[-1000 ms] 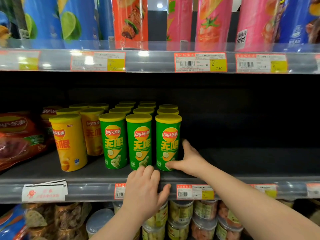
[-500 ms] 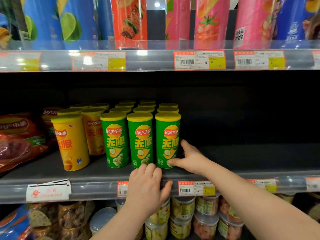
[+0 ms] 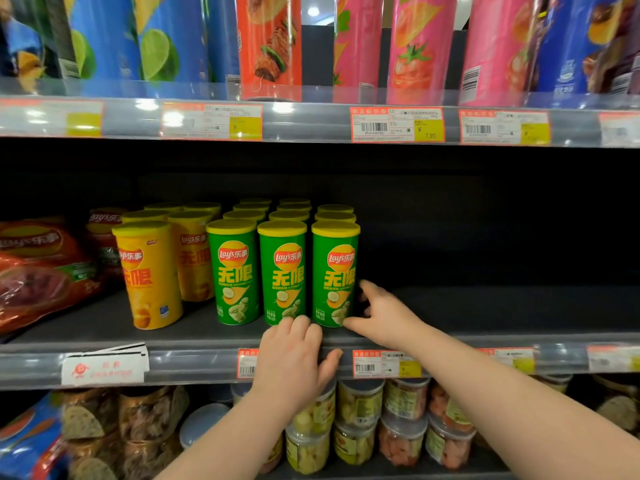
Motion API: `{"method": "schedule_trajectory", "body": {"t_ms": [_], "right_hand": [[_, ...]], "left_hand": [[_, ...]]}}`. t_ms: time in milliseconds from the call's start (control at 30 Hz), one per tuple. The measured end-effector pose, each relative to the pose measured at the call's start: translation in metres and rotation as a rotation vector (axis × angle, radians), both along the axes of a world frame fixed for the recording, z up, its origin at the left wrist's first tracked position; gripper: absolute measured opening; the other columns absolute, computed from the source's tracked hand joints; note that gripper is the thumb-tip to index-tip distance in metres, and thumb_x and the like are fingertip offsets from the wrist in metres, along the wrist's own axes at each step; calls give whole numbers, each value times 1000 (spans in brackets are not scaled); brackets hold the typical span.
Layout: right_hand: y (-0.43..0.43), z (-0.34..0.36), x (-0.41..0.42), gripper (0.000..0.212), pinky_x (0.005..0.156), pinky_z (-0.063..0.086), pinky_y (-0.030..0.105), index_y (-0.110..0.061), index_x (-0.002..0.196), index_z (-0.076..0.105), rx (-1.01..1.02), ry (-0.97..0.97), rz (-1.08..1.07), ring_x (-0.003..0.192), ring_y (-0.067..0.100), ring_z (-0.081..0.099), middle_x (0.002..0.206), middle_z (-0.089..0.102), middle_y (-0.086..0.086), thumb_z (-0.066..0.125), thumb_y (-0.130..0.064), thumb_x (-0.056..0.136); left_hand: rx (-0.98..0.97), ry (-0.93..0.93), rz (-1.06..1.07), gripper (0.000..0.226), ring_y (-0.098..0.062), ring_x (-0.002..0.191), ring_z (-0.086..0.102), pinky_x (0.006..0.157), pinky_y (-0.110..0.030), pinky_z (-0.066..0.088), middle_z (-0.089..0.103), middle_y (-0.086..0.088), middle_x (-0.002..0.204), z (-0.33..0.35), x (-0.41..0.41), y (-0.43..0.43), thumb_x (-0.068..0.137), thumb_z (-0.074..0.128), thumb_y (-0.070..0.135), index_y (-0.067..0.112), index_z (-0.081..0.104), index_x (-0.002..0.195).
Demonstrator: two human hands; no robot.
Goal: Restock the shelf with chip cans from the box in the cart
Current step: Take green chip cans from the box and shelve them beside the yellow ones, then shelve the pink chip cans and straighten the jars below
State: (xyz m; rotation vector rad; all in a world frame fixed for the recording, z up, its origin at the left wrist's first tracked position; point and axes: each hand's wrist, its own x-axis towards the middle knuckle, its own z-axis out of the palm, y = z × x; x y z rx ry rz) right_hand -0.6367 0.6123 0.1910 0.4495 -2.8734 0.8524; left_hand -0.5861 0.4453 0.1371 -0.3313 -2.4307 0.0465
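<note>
The right grip (image 3: 384,313) is open, its thumb and forefinger straight and touching the low right side of the rightmost green can (image 3: 334,275). That can stands upright near the shelf (image 3: 485,313) edge, last in a front row of three. The left grip (image 3: 294,362) lies slack on that edge before the middle can (image 3: 282,271), holding nothing; bare shelf floor stretches right of the row, and yellow cans (image 3: 149,275) crowd its left.
</note>
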Motion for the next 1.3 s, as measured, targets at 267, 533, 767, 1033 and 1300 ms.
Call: {"method": "schedule_trajectory", "body": {"t_ms": [267, 533, 767, 1033, 1300], "right_hand": [[15, 2, 29, 59, 101, 42, 38, -25, 143, 34, 202, 137, 15, 125, 21, 48, 140, 46, 1, 53, -43, 90], [39, -13, 76, 55, 112, 25, 39, -26, 142, 34, 411, 282, 147, 134, 21, 33, 144, 38, -3, 48, -42, 92], [61, -51, 125, 51, 104, 32, 38, -24, 135, 45, 467, 256, 245, 127, 24, 43, 136, 48, -2, 51, -38, 86], [51, -102, 193, 52, 105, 31, 40, -25, 138, 40, 532, 73, 421, 127, 26, 41, 137, 45, 0, 49, -40, 89], [10, -138, 252, 53, 105, 33, 40, -26, 140, 39, 541, -21, 608, 128, 25, 42, 139, 46, 0, 49, -41, 90]], "left_hand": [[49, -157, 72, 46, -25, 99, 56, 83, -37, 42, 58, 0, 104, 19, 15, 7, 85, 41, 53, 18, 60, 107], [58, -49, -58, 45, -31, 99, 60, 79, -40, 53, 62, -6, 101, -7, 56, 33, 72, 44, 46, 17, 52, 105], [47, -336, 52, 48, -25, 77, 62, 59, -35, 53, 60, -2, 89, -43, 116, 54, 65, 42, 47, 17, 64, 94], [49, -632, 270, 60, -25, 124, 39, 99, -37, 35, 38, -1, 136, -79, 218, 58, 89, 45, 50, 22, 31, 140], [103, -767, 466, 63, -26, 124, 41, 100, -40, 38, 38, -2, 138, -107, 299, 20, 89, 44, 51, 20, 28, 142]]}}
